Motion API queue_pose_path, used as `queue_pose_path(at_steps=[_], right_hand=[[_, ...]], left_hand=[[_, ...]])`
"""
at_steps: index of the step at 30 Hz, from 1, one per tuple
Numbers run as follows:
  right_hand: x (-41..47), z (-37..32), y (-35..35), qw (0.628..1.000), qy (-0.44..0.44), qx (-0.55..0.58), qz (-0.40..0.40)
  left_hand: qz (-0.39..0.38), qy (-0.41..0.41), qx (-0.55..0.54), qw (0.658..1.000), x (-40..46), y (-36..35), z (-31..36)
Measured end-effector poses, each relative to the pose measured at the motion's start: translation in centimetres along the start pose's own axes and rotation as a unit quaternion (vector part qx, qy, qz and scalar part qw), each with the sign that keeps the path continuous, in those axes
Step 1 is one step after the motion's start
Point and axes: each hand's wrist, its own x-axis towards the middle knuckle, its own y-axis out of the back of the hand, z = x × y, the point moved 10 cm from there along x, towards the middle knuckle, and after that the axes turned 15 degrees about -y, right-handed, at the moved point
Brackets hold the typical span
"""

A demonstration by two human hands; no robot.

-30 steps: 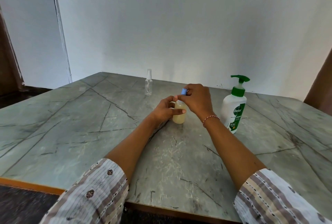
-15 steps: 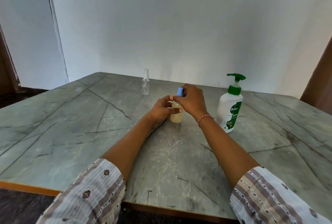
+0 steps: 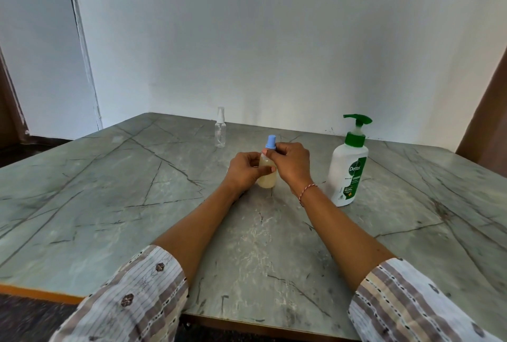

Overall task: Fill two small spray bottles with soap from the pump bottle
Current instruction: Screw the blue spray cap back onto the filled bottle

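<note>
Since the earlier frame more of the blue cap (image 3: 271, 142) was uncovered, pinched by the right hand (image 3: 290, 164), while the light, probably slippery small bottle (image 3: 266, 177) was gripped round its body by the left hand (image 3: 245, 170).

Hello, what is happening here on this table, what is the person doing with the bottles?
A person is working on a small spray bottle that holds yellowish liquid. The left hand grips its body on the grey table, while the right hand pinches it at the neck, just under the blue cap. The green-topped pump bottle stands to the right. A second, clear spray bottle stands untouched farther back and looks empty.
</note>
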Motion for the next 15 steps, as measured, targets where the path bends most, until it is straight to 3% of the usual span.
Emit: queue_pose_path(at_steps=[4, 10, 15], right_hand=[[0.8, 0.2, -0.4, 0.999, -0.019, -0.038, 0.007], [1.4, 0.2, 0.5, 0.994, 0.002, -0.1, 0.036], [1.4, 0.3, 0.5, 0.992, 0.021, -0.117, 0.039]], left_hand=[[0.019, -0.015, 0.069, 0.997, 0.0, -0.2, 0.3], [-0.044, -0.002, 0.044, 0.998, -0.1, -2.1, 0.4], [-0.034, 0.001, 0.041, 0.999, -0.1, -2.0, 0.5]])
